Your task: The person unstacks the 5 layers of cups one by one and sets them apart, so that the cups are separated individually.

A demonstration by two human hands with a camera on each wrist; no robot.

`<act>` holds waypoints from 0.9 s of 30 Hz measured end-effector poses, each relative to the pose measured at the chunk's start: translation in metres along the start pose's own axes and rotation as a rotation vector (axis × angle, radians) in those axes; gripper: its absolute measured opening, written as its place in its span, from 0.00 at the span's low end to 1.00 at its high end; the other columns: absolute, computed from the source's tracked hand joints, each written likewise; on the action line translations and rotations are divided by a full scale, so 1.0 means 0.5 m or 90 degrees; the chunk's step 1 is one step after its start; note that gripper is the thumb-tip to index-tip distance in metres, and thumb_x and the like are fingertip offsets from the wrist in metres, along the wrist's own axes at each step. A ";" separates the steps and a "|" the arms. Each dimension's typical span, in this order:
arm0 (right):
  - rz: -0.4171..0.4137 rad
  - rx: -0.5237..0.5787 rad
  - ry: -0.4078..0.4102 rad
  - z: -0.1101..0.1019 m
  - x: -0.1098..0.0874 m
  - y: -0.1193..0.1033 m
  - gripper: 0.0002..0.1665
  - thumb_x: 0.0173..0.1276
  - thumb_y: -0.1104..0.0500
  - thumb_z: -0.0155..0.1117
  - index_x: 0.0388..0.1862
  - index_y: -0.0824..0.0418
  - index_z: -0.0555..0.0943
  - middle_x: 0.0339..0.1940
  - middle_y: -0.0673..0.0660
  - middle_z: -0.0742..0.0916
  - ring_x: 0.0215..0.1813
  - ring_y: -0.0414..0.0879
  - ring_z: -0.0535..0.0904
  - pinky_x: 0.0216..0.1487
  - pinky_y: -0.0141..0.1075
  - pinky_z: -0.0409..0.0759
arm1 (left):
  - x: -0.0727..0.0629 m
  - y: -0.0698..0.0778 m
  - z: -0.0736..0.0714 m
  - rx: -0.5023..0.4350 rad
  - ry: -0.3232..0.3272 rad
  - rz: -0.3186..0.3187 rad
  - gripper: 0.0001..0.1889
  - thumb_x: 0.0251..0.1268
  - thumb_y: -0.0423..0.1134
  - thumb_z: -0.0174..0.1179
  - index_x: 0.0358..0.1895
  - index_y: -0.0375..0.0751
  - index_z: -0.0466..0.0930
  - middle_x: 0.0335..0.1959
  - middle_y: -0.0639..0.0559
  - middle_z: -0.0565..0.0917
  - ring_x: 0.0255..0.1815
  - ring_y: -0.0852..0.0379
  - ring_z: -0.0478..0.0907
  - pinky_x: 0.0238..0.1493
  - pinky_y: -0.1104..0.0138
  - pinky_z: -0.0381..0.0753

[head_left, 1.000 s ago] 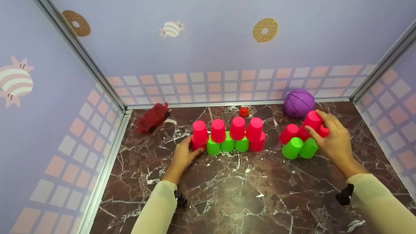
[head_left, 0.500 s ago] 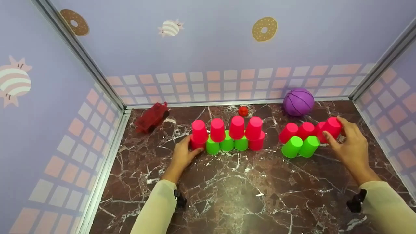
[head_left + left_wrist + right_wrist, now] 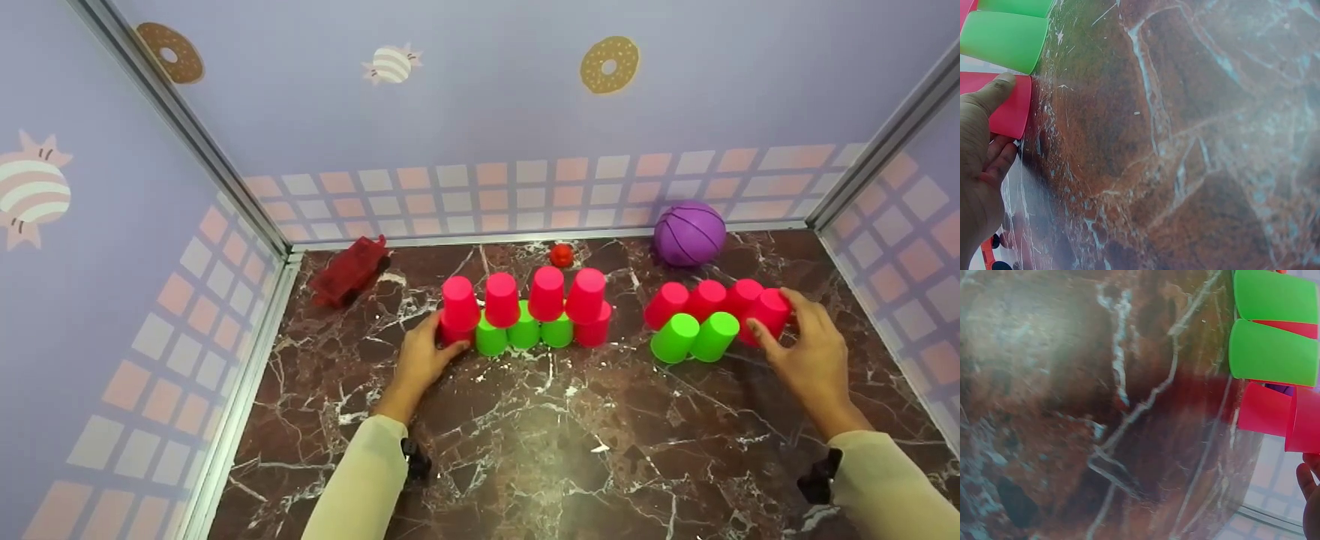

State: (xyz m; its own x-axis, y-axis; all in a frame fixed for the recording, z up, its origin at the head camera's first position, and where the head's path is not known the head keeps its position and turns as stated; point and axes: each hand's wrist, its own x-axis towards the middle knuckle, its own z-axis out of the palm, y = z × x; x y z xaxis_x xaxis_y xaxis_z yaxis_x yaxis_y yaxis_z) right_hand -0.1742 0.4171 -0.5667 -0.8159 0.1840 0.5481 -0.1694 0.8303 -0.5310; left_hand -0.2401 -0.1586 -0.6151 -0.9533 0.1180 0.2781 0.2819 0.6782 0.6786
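In the head view my left hand (image 3: 421, 360) holds the upside-down pink cup (image 3: 1013, 107) at the left end of a stacked wall, thumb in front and fingers around the far side. This wall has green cups (image 3: 493, 341) between pink ones below and several pink cups (image 3: 502, 300) on top. At the right, my right hand (image 3: 810, 352) grips an upside-down pink cup (image 3: 772, 309) between thumb and fingers. The right wrist view shows its rim off the tabletop, overlapping a standing pink cup (image 3: 1266, 409). Two green cups (image 3: 714, 337) stand to its left, in front of other pink cups (image 3: 667, 304).
A purple ball (image 3: 690, 234) sits at the back right by the wall. Behind the cup wall is a small red toy (image 3: 561, 255), and a dark red toy (image 3: 349, 271) lies back left. Patterned panels (image 3: 480, 97) enclose the marble-look table (image 3: 540, 450).
My right hand carried the pink cup rightward from above the right-hand group, then lowered it at that group's right end. My left hand stays on its cup.
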 end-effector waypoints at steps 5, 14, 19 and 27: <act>0.036 0.003 -0.017 0.011 -0.016 0.009 0.39 0.66 0.64 0.84 0.74 0.67 0.78 0.57 0.75 0.85 0.50 0.71 0.86 0.49 0.16 0.62 | 0.000 -0.011 0.004 -0.010 0.013 0.020 0.34 0.63 0.44 0.82 0.69 0.35 0.81 0.58 0.34 0.91 0.59 0.36 0.90 0.65 0.43 0.88; 0.109 0.011 -0.068 0.028 -0.036 0.022 0.39 0.68 0.63 0.82 0.75 0.68 0.75 0.67 0.73 0.84 0.60 0.72 0.86 0.56 0.18 0.77 | 0.009 -0.085 0.041 -0.006 0.040 0.049 0.36 0.60 0.55 0.82 0.68 0.41 0.83 0.56 0.39 0.93 0.57 0.40 0.92 0.60 0.46 0.90; 0.115 -0.004 -0.099 0.035 -0.047 0.036 0.39 0.69 0.66 0.80 0.73 0.71 0.72 0.71 0.77 0.80 0.67 0.77 0.79 0.69 0.71 0.77 | 0.013 -0.112 0.055 0.004 0.035 0.061 0.39 0.61 0.58 0.82 0.71 0.44 0.81 0.58 0.41 0.93 0.58 0.42 0.92 0.61 0.49 0.90; 0.110 -0.004 -0.111 0.037 -0.048 0.039 0.39 0.70 0.67 0.79 0.73 0.74 0.70 0.70 0.79 0.79 0.67 0.79 0.78 0.69 0.76 0.74 | 0.012 -0.098 0.051 0.009 0.045 0.057 0.38 0.59 0.56 0.83 0.69 0.43 0.82 0.56 0.40 0.93 0.57 0.40 0.92 0.61 0.45 0.89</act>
State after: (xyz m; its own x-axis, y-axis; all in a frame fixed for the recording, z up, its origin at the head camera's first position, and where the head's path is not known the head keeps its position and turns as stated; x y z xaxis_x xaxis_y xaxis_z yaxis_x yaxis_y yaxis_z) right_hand -0.1679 0.4190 -0.6020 -0.9155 0.2307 0.3297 -0.0161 0.7978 -0.6027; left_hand -0.2626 -0.1726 -0.6640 -0.9142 0.1274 0.3847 0.3635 0.6775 0.6395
